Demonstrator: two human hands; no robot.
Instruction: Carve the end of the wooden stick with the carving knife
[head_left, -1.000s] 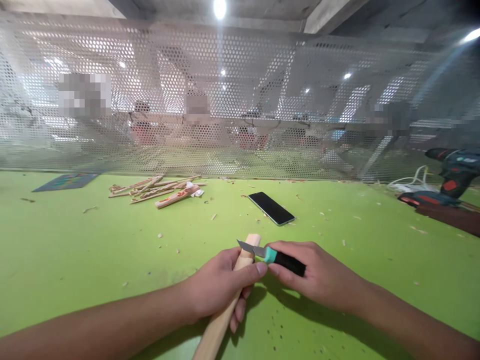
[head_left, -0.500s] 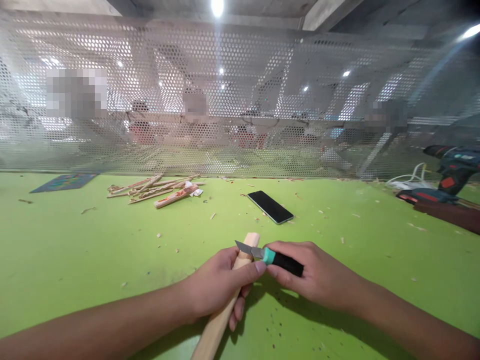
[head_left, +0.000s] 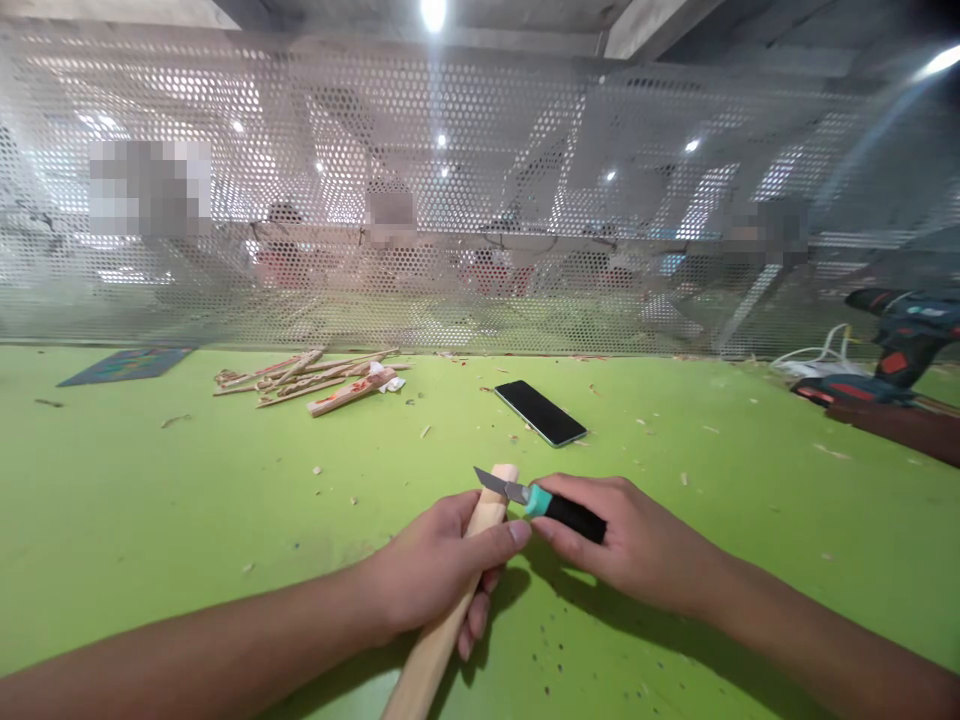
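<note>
My left hand [head_left: 442, 570] is closed round a pale wooden stick [head_left: 429, 660], its thumb lying across the top face. The stick slants away from me, and its far end shows cut, rounded edges. In my right hand [head_left: 637, 540] is a carving knife [head_left: 564, 512] with a black and turquoise handle. Its short, angled blade lies across the stick near the far end. The tip of my left thumb is close to the knife's turquoise collar. Part of the handle is hidden in my right palm.
On the green table [head_left: 225, 500], a black phone [head_left: 540, 412] lies beyond my hands. Thin wooden sticks [head_left: 300, 378] and a red-stained wooden piece [head_left: 349, 392] lie back left. A cordless drill [head_left: 904, 340] stands far right, near a white cable [head_left: 817, 355]. A perforated screen [head_left: 465, 200] runs behind, with people beyond.
The knife blade has shifted slightly away from me, towards the stick's far end. My left hand and the stick have stayed almost in place.
</note>
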